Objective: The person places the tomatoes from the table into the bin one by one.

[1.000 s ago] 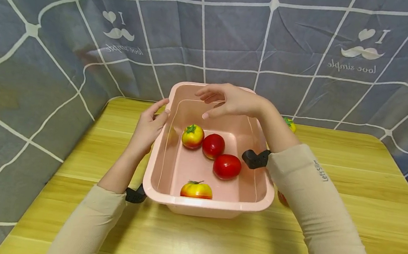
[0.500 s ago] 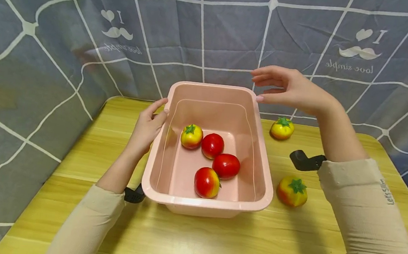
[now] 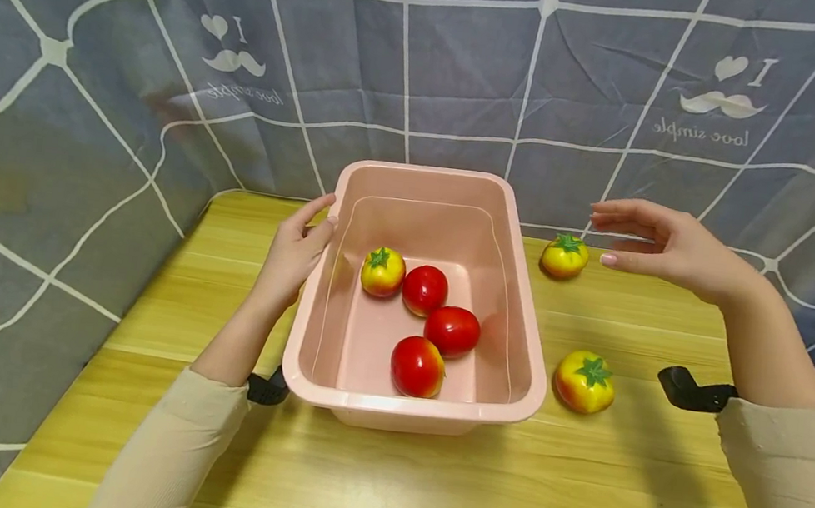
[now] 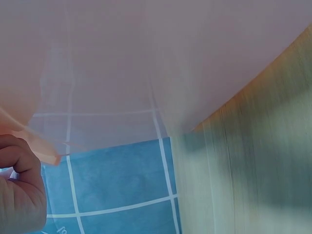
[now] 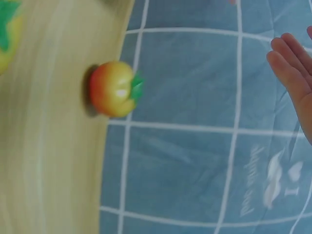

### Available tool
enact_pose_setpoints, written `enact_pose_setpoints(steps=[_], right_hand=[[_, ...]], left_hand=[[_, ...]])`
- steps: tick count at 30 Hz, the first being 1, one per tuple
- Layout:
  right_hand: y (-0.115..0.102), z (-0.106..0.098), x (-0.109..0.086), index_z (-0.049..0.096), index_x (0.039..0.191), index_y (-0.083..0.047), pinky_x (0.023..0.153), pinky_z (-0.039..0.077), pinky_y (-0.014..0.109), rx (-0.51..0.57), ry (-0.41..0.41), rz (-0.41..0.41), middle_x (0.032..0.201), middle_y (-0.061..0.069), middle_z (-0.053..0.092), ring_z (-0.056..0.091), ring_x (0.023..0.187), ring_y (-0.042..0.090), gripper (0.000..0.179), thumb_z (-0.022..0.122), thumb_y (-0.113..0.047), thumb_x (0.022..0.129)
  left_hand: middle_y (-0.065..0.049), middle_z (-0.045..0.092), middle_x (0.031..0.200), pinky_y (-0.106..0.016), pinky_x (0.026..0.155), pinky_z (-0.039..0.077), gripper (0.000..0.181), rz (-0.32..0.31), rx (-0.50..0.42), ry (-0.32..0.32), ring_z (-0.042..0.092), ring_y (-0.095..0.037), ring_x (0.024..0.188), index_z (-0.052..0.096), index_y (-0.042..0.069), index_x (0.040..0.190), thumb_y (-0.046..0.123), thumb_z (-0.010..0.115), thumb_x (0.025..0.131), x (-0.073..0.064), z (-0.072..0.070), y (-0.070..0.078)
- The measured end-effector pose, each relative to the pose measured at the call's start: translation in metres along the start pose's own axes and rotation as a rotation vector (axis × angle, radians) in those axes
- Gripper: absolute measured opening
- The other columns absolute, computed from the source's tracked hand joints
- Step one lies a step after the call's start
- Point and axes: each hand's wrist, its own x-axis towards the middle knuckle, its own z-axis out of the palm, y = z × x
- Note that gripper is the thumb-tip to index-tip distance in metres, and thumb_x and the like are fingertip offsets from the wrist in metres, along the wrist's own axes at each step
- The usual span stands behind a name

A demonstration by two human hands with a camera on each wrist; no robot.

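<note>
A pink plastic basin (image 3: 408, 407) stands on the wooden table in the head view. My left hand (image 3: 294, 251) holds its left rim; in the left wrist view the fingers of that hand (image 4: 22, 185) curl at the rim. Inside lie a yellow-red tomato (image 3: 383, 273) with a green top and several red ones, such as the red tomato (image 3: 452, 331). My right hand (image 3: 668, 246) hovers over the table with fingers extended and nothing in it. Just left of it sits a yellow-red tomato (image 3: 564, 258); nearer the front is another yellow-red tomato (image 3: 585, 382).
A grey curtain (image 3: 466, 68) with white lines hangs behind the table and along its left side. The wooden table (image 3: 388, 486) extends in front of the basin and to both sides. Black wrist cameras (image 3: 694, 391) are worn on both wrists.
My right hand has moved from over the basin out to the right, beside the far tomato. The front tomato in the basin has rolled and shows its red side. My left hand stays on the rim.
</note>
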Motion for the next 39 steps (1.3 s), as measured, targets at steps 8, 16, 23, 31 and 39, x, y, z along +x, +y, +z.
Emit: enact_pose_setpoints(steps=[8, 16, 23, 31, 39], right_hand=[[0.034, 0.011, -0.033, 0.044, 0.136, -0.007, 0.083, 0.048, 0.014, 0.052, 0.013, 0.027, 0.124, -0.008, 0.052, 0.053, 0.109, -0.001, 0.055, 0.062, 0.003, 0.085], [0.065, 0.028, -0.059, 0.043, 0.136, -0.002, 0.083, 0.048, 0.014, 0.124, 0.046, 0.068, 0.122, -0.013, 0.053, 0.054, 0.108, -0.001, 0.056, 0.063, 0.005, 0.084], [0.087, 0.045, -0.072, 0.038, 0.139, -0.002, 0.086, 0.046, 0.013, 0.159, -0.036, 0.099, 0.125, -0.016, 0.049, 0.051, 0.110, -0.004, 0.058, 0.063, -0.002, 0.086], [0.102, 0.062, -0.078, 0.035, 0.138, 0.006, 0.088, 0.045, 0.016, 0.168, -0.087, 0.149, 0.135, 0.009, 0.047, 0.050, 0.116, 0.009, 0.064, 0.067, -0.006, 0.084], [0.110, 0.074, -0.082, 0.038, 0.137, 0.005, 0.089, 0.040, 0.014, 0.152, -0.134, 0.179, 0.137, 0.028, 0.039, 0.044, 0.123, 0.020, 0.066, 0.070, -0.009, 0.081]], left_hand=[[-0.021, 0.050, 0.130, -0.031, 0.075, 0.055, 0.047, -0.006, 0.007, -0.001, 0.057, -0.033, 0.107, 0.036, 0.008, 0.143, 0.020, 0.044, 0.099, -0.001, 0.001, 0.001], [-0.021, 0.051, 0.128, -0.033, 0.075, 0.055, 0.046, -0.010, 0.014, 0.004, 0.058, -0.033, 0.105, 0.037, 0.009, 0.143, 0.021, 0.044, 0.099, 0.000, 0.002, 0.002], [-0.022, 0.055, 0.121, -0.032, 0.073, 0.056, 0.045, -0.002, 0.020, 0.013, 0.061, -0.022, 0.092, 0.039, 0.010, 0.142, 0.021, 0.044, 0.099, 0.001, 0.001, 0.001], [-0.022, 0.056, 0.118, -0.031, 0.071, 0.056, 0.045, -0.002, 0.022, 0.019, 0.061, -0.014, 0.083, 0.040, 0.010, 0.142, 0.021, 0.044, 0.098, 0.001, 0.001, 0.001], [-0.023, 0.057, 0.118, -0.040, 0.076, 0.054, 0.045, -0.004, 0.015, 0.014, 0.062, -0.012, 0.082, 0.040, 0.009, 0.142, 0.020, 0.044, 0.099, 0.000, 0.002, 0.001]])
